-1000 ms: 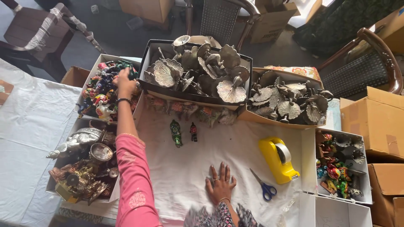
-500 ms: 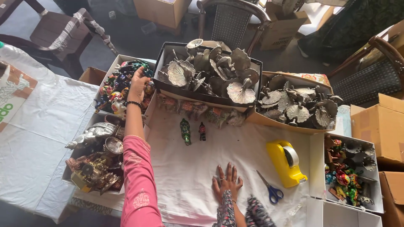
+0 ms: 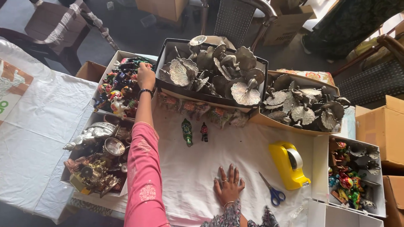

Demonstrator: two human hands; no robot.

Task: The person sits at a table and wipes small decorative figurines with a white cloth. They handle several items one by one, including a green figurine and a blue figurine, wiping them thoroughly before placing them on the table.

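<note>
The left hand (image 3: 146,75) reaches far forward into a white box of painted figurines (image 3: 120,86), its pink sleeve running up the left side of the tabletop (image 3: 189,176). The fingers curl down among the colourful pieces at the box's far right corner; whether the grip pinches one of them is hard to tell, since the knuckles hide the fingertips. The forearm's long axis runs near-vertical in the view, pointing away from the person toward the box.

The right hand (image 3: 228,187) lies flat on the white cloth near the front edge — fingers spread, palm down, holding nothing, fingertips pointing away from the person.

Just beyond it, two small figurines stand apart on the cloth: a green one (image 3: 187,132) with its long axis running away from the person, and a smaller dark one (image 3: 204,131) just beside it. To the right lie blue-handled scissors (image 3: 271,191), blades pointing up-left, and a yellow tape dispenser (image 3: 289,164). A black tray of metal leaf-shaped pieces (image 3: 214,71) sits just right of the left hand — close, perhaps touching.
</note>
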